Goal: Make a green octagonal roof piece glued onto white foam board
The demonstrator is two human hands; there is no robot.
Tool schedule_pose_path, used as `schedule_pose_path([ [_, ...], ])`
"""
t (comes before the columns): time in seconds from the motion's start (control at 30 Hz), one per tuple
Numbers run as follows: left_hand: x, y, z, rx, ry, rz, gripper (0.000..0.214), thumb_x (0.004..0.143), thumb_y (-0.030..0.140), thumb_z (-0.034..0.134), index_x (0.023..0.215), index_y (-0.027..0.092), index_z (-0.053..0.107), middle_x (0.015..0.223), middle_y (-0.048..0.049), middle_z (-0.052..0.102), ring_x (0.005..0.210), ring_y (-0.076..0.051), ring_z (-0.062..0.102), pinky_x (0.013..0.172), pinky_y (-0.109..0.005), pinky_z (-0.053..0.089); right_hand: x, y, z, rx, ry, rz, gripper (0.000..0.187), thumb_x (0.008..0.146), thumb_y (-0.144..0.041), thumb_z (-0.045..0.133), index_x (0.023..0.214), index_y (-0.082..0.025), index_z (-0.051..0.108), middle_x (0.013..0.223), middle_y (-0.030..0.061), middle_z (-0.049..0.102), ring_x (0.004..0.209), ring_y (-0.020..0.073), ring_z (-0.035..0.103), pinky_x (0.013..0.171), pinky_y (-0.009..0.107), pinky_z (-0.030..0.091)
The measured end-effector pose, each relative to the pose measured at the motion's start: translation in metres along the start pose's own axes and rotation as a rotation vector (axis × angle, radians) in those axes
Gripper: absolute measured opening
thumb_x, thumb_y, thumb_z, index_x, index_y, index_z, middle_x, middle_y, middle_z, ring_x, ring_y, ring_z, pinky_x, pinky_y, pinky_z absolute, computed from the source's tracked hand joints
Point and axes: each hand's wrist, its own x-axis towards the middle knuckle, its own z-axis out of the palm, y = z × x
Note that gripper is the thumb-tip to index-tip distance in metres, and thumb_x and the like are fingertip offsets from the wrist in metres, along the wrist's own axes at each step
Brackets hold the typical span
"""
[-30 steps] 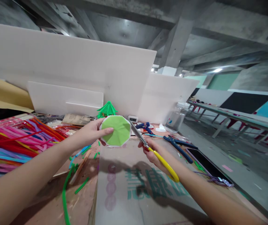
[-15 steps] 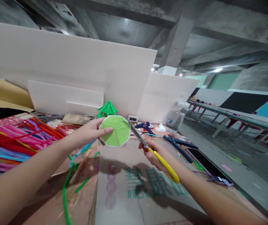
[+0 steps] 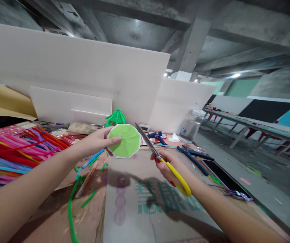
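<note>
My left hand is closed on a light green, many-sided paper disc with a white edge, the thumb lying across its face. In my right hand is a pair of scissors with yellow and red handles. Their blades point up and to the left, just right of the disc's edge, and look nearly closed. Behind the disc stands a green umbrella-shaped piece. Below both hands lies a cardboard sheet with green print.
Many coloured pipe cleaners are heaped at left. A blue glue gun, pliers, a phone and a clear plastic jar sit at right. White boards stand along the back.
The scissors' blades have shifted slightly left, and their tip now shows beside the disc's upper right edge. My left hand and the disc have hardly moved.
</note>
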Motion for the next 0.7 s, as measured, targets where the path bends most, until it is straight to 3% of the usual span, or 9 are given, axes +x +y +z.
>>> schedule_pose_path([
  [0.17, 0.0023, -0.0039, -0.0032, -0.026, -0.011, 0.024, 0.052, 0.086, 0.047, 0.070, 0.131, 0.023, 0.058, 0.106, -0.0069, 0.073, 0.085, -0.022, 0.072, 0.057, -0.025, 0.058, -0.0015, -0.0029, -0.0032, -0.077, -0.006, -0.129, 0.071, 0.082, -0.085, 0.041, 0.108, -0.019, 0.051, 0.077, -0.0013, 0.044, 0.062, 0.0128, 0.039, 0.054, 0.026, 0.033],
  [0.4, 0.0010, -0.0010, -0.0019, -0.016, -0.038, 0.012, 0.050, 0.086, 0.046, 0.070, 0.128, 0.023, 0.059, 0.104, -0.0066, 0.074, 0.086, -0.023, 0.072, 0.056, -0.025, 0.058, -0.0031, -0.0042, 0.0026, -0.034, -0.063, -0.052, 0.075, 0.078, -0.087, 0.045, 0.109, -0.019, 0.050, 0.074, -0.0044, 0.038, 0.058, 0.0107, 0.032, 0.050, 0.024, 0.027],
  [0.7, 0.0003, -0.0034, -0.0010, 0.021, -0.067, 0.023, 0.051, 0.084, 0.049, 0.071, 0.126, 0.022, 0.060, 0.106, -0.0067, 0.072, 0.091, -0.024, 0.070, 0.067, -0.030, 0.059, -0.0027, -0.0036, 0.0052, -0.039, -0.052, -0.060, 0.081, 0.074, -0.091, 0.044, 0.111, -0.020, 0.053, 0.074, -0.0032, 0.040, 0.063, 0.0136, 0.036, 0.056, 0.026, 0.031],
])
